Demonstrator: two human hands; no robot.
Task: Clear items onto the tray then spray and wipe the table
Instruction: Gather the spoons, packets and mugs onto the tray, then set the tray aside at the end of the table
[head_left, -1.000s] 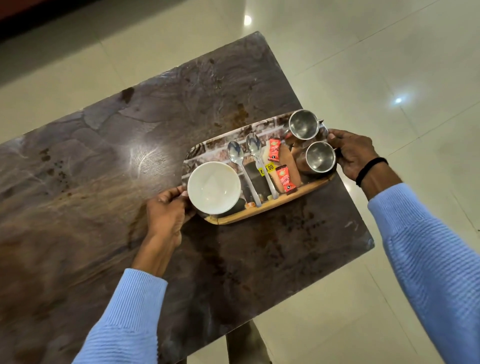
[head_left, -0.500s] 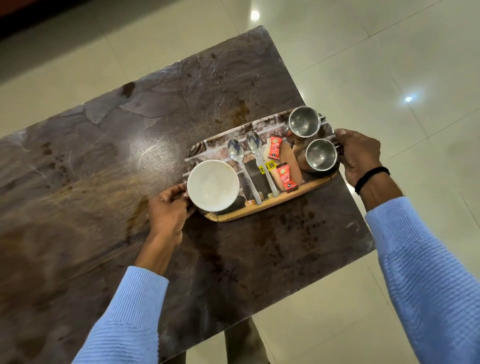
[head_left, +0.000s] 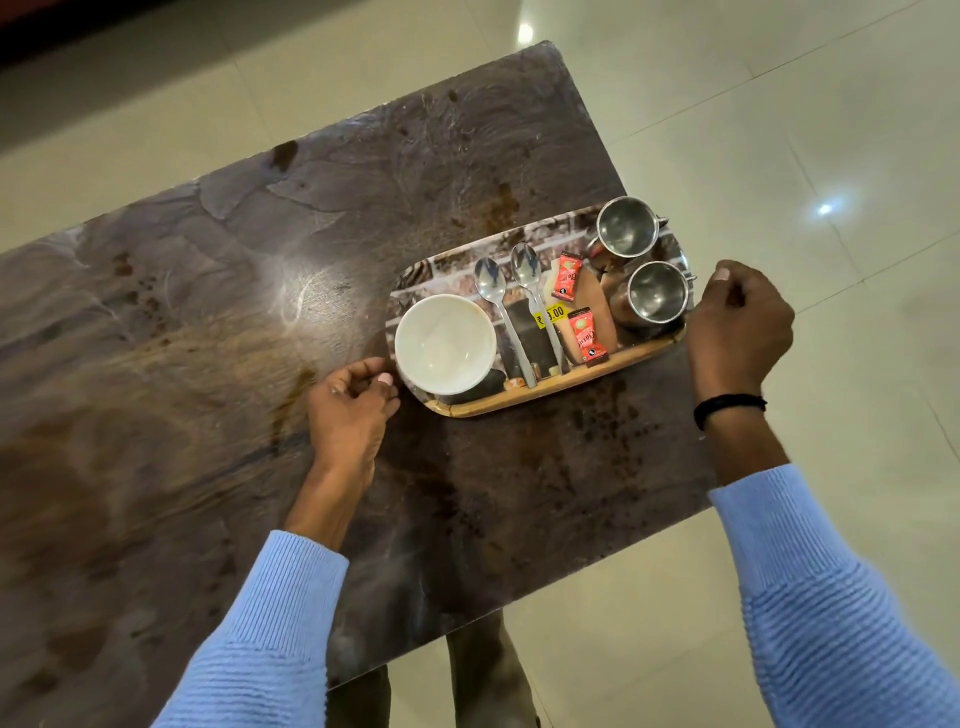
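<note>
A wooden-rimmed tray (head_left: 524, 401) with a printed picture lies near the right end of the dark stone table (head_left: 208, 322). On it are a white bowl (head_left: 445, 344) at the left, two steel spoons (head_left: 506, 317), two red sachets (head_left: 584, 335) and two steel mugs (head_left: 655, 291) at the right. My left hand (head_left: 350, 408) is curled against the tray's left end beside the bowl. At the tray's right end, by the nearer mug, my right hand (head_left: 737, 325) is curled. The tray looks flat on the table.
Brown stains and spots (head_left: 602, 415) mark the tabletop in front of the tray and further left. The tray's right end reaches the table's right edge (head_left: 670, 395). Glossy floor tiles (head_left: 805, 156) surround the table. A table leg (head_left: 483, 670) shows below.
The tray and its items keep their place near the table's right end. Both hands remain at the tray's ends, and the left thumb has slipped back from beside the bowl.
</note>
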